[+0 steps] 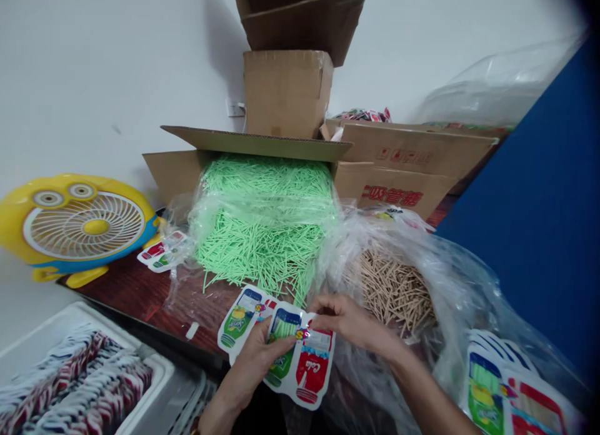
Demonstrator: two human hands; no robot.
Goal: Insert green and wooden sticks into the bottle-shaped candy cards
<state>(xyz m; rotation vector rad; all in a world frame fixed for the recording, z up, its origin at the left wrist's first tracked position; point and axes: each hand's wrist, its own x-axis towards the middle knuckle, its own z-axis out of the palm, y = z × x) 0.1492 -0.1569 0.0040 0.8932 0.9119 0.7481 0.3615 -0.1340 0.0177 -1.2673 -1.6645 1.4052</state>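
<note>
My left hand (255,366) grips printed bottle-shaped plastic packets, its thumb lying across the front one. This front packet (313,374) has a green Sprite half with light green sticks behind its clear window, and a red Cola half. A second packet (237,319) is fanned out behind it to the left. At the top edge of the Cola half, my right hand (344,322) has its fingers closed on the packet; the fingertips are partly hidden. Just beyond both hands lies a heap of thin green sticks (262,235), spilling from an open carton. Brown sticks (396,288) lie in a clear plastic bag (450,260) to the right.
A yellow fan (96,225) stands at the left of the dark wooden table (135,297). Below it, a white foam box (159,379) holds rows of packets. More packets (510,391) lie at the lower right. Cartons (288,94) are stacked behind; a blue panel (525,222) borders the right.
</note>
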